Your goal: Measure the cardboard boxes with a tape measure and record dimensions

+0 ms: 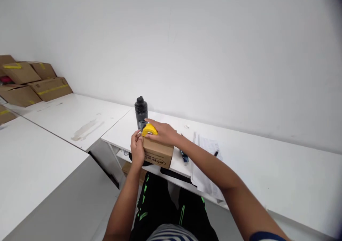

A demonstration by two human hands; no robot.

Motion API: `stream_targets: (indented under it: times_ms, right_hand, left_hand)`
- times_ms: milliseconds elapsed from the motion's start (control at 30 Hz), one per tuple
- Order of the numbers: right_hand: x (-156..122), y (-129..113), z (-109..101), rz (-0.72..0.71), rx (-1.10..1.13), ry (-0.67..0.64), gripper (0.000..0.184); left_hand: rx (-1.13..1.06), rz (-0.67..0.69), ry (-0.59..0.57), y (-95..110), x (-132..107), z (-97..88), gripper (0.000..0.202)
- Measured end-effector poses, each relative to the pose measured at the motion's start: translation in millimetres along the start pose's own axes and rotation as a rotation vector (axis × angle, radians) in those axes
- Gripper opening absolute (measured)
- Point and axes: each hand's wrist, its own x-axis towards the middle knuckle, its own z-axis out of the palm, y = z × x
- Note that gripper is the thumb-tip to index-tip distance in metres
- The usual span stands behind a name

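Note:
A small brown cardboard box [158,153] sits at the near edge of a white table [256,162]. On its top lies a yellow tape measure [148,130]. My right hand [161,132] covers the box top with fingers curled over the yellow tape measure. My left hand [137,149] is at the box's left end, fingers pinched together near the yellow tool on something too small to make out. A black water bottle [140,113] stands upright just behind the box.
Sheets of paper [207,152] with a dark pen [216,152] and a blue tool [184,157] lie right of the box. Several cardboard boxes [32,82] are stacked at the far left on adjoining white tables [72,118]. A white wall runs behind.

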Motion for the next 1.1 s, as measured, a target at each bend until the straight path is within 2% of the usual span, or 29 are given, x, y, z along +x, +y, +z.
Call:
stream_targets:
  times_ms: [100, 167, 233, 300, 367, 400, 433, 500, 533, 567, 600, 633, 733, 767, 800, 833, 867, 900, 933, 1000, 1100]
  right_hand:
    - [12, -19, 11, -0.048, 0.136, 0.097, 0.069]
    - [3, -27, 10, -0.122, 0.153, 0.168, 0.071]
    - [-19, -27, 5, -0.203, 0.123, 0.244, 0.075]
    - [-50, -19, 1, -0.264, 0.067, 0.335, 0.082]
    - [-86, -5, 4, -0.302, 0.001, 0.42, 0.089]
    - [-104, 2, 8, -0.304, -0.032, 0.456, 0.093]
    - [-122, 8, 14, -0.294, -0.064, 0.488, 0.095]
    - [-155, 16, 28, -0.233, -0.127, 0.538, 0.094]
    - [-170, 17, 34, -0.19, -0.158, 0.542, 0.091]
    - [-183, 17, 38, -0.145, -0.175, 0.527, 0.087]
    - [-195, 18, 40, -0.111, -0.166, 0.481, 0.086]
    - [-206, 19, 37, -0.09, -0.13, 0.399, 0.085]
    - [-231, 43, 14, 0.04, 0.001, 0.192, 0.078]
    - [-236, 58, 4, 0.155, -0.014, 0.186, 0.067]
    - [-239, 77, -4, 0.325, -0.105, 0.227, 0.056]
    - [-241, 98, -11, 0.495, -0.238, 0.214, 0.052]
    - [-240, 119, -16, 0.634, -0.367, 0.146, 0.052]
    - [-239, 138, -18, 0.7, -0.449, 0.046, 0.053]
    - [-236, 155, -19, 0.698, -0.468, -0.045, 0.052]
    - [-231, 180, -19, 0.657, -0.449, -0.128, 0.045]
    - [-235, 192, -23, 0.668, -0.432, -0.056, 0.033]
  left_hand:
    - [-0.004, 0.003, 0.086, -2, 5, 8.1, 0.032]
    - [0.027, 0.081, 0.131, -1, 10, 13.2, 0.028]
    - [0.061, 0.204, 0.173, 3, 8, 17.9, 0.032]
    - [0.051, 0.29, 0.23, 10, -7, 22.2, 0.039]
    - [-0.046, 0.244, 0.234, 18, -36, 24.8, 0.036]
    - [-0.131, 0.164, 0.173, 21, -55, 25.5, 0.035]
    - [-0.223, 0.08, 0.029, 24, -75, 26.0, 0.038]
    - [-0.334, -0.047, -0.347, 28, -113, 28.6, 0.059]
    - [-0.353, -0.097, -0.5, 28, -128, 31.6, 0.067]
    - [-0.348, -0.146, -0.602, 28, -140, 36.1, 0.073]
    - [-0.317, -0.19, -0.644, 27, -148, 42.0, 0.075]
    - [-0.269, -0.227, -0.636, 26, -151, 49.1, 0.073]
    - [-0.138, -0.256, -0.543, 19, -144, 74.6, 0.066]
    - [-0.126, -0.243, -0.554, 15, -139, 83.7, 0.065]
    - [-0.133, -0.226, -0.595, 11, -135, 93.0, 0.065]
    - [-0.153, -0.207, -0.658, 6, -132, 102.3, 0.066]
    - [-0.172, -0.189, -0.738, 1, -129, 111.6, 0.066]
    - [-0.186, -0.175, -0.821, -4, -128, 120.7, 0.066]
    - [-0.193, -0.169, -0.9, -9, -128, 129.3, 0.066]
    - [-0.187, -0.179, -1.015, -19, -128, 143.9, 0.065]
    - [-0.181, -0.206, -1.073, -28, -126, 155.1, 0.061]
